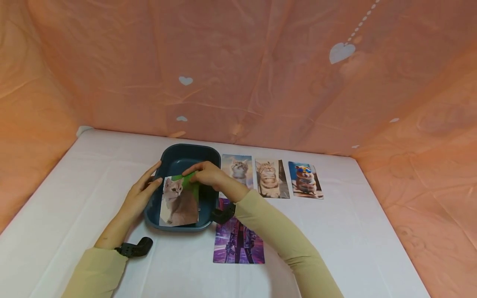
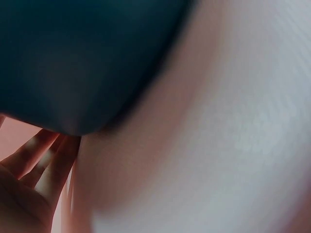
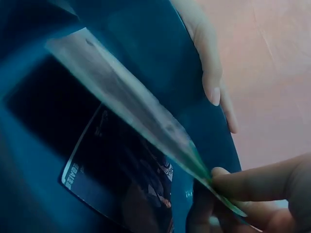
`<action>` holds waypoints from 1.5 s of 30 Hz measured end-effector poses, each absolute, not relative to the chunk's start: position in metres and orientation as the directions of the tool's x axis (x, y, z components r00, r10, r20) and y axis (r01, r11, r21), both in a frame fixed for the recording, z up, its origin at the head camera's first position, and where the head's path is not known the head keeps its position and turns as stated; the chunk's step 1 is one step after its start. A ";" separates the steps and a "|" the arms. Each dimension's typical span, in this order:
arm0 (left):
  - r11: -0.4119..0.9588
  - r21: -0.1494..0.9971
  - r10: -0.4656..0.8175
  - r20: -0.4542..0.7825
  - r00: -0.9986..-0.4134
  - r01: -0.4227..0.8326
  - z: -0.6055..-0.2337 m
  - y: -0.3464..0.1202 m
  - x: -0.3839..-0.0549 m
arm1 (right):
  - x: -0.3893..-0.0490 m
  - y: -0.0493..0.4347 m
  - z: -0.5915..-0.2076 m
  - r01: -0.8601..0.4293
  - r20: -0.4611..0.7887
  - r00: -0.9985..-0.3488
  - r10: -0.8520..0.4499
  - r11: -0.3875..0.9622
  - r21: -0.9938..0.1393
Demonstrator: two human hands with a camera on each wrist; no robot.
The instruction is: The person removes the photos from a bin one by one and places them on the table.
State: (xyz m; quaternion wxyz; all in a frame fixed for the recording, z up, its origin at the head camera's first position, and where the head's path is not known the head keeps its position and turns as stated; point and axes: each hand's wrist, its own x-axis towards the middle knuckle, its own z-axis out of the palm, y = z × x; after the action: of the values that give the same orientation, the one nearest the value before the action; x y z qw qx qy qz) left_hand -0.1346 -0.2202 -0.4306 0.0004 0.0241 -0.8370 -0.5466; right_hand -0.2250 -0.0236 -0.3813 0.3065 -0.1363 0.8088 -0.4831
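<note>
A dark blue plastic basin (image 1: 182,153) stands on the table's left half. My left hand (image 1: 138,196) holds its left wall, thumb over the rim and fingers outside; in the left wrist view, those fingers (image 2: 60,162) touch the basin's outer side. My right hand (image 1: 211,176) reaches over the basin and pinches the green upper corner of a kitten picture card (image 1: 180,205) between thumb and fingers. In the right wrist view the kitten card stands tilted, almost edge-on. Beneath it another dark picture card (image 3: 112,179) lies inside the basin, partly hidden.
To the basin's right lie a fluffy kitten card (image 1: 238,167), a ginger cat card (image 1: 270,178) and a card of a hamster in sunglasses (image 1: 305,182). A purple picture card (image 1: 238,246) lies nearer, partly under the right forearm. Orange cloth (image 1: 238,82) borders the white table (image 1: 354,231).
</note>
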 end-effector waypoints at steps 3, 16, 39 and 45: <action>0.399 0.916 -0.036 -0.016 -0.999 -0.029 -0.431 -0.220 -0.135 | -0.224 -0.023 -0.382 0.048 -0.338 -0.786 -0.518 0.494 -0.868; 0.405 0.912 -0.048 -0.047 -0.998 -0.063 -0.431 -0.220 -0.136 | -0.217 -0.008 -0.375 0.068 -0.257 -0.853 -0.454 0.391 -0.918; 0.401 0.915 -0.051 -0.033 -0.998 -0.051 -0.429 -0.219 -0.133 | -0.201 0.061 -0.385 0.116 -0.196 -0.919 -0.343 0.241 -0.964; 0.387 0.921 -0.050 -0.028 -0.998 -0.045 -0.430 -0.219 -0.133 | -0.200 0.080 -0.394 0.081 -0.163 -0.939 -0.303 0.268 -0.960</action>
State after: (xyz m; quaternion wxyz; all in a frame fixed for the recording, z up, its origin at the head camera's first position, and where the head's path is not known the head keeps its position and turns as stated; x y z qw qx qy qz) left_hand -0.1331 -0.2186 -0.4301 0.0023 0.0286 -0.8326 -0.5531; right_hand -0.2000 0.0802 -0.3936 0.1595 -0.0712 0.7802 -0.6007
